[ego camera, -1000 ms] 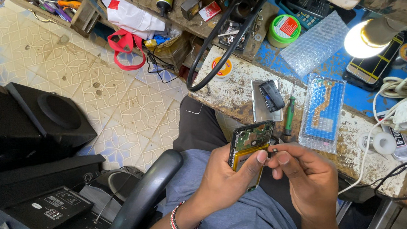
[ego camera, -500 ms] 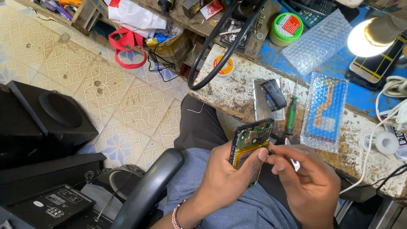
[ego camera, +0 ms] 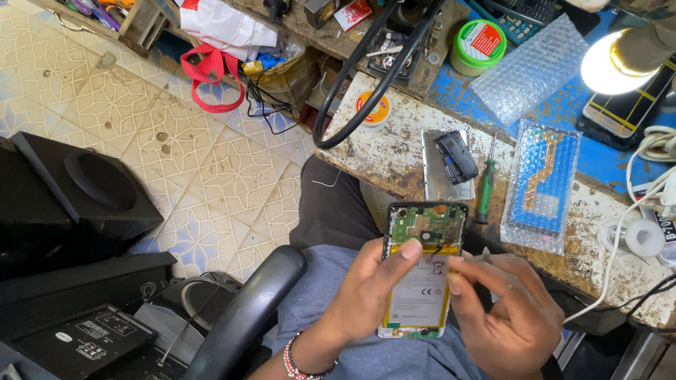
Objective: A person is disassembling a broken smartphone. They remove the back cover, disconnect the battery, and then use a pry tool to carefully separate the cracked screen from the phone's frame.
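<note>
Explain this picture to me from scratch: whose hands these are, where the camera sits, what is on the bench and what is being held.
There is no machine here. One camera on a person's head looks down at their own two bare hands over their lap. The left hand holds an opened phone with its back cover off, so the green circuit board and pale battery show. The right hand pinches near the phone's middle; whether it holds a small tool is too fine to tell. Ahead is a worn workbench. On it lie a green-handled screwdriver, a small black part on a metal plate, bubble wrap, a green round tin and a lit lamp. A black speaker stands on the tiled floor.
</note>
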